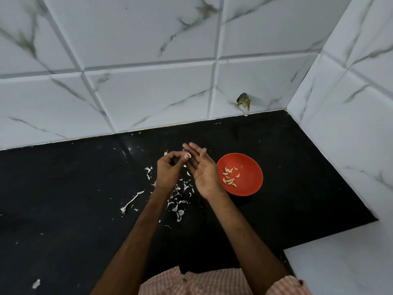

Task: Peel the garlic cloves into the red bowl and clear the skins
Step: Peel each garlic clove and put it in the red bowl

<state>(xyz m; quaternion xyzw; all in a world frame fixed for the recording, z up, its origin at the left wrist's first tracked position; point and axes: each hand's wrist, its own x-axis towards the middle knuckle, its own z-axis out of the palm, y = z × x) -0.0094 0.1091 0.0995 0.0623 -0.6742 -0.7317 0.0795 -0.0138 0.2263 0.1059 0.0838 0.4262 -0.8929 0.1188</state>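
My left hand (170, 169) pinches a pale garlic clove (188, 155) between thumb and fingertips, above the black counter (63, 188). My right hand (202, 169) is held beside it, palm up, with its fingers straight and nothing in it. The red bowl (253, 167) stands just right of my right hand and holds several peeled cloves (229, 177). Several white garlic skins (179, 194) lie scattered on the counter below my hands. A bare garlic stem (130, 202) lies to the left of them.
White marbled wall tiles (148, 92) close the counter at the back and on the right. A chipped hole (244, 101) shows low in the back wall. One loose skin (36, 283) lies near the front left. A white ledge (340, 271) sits at the lower right.
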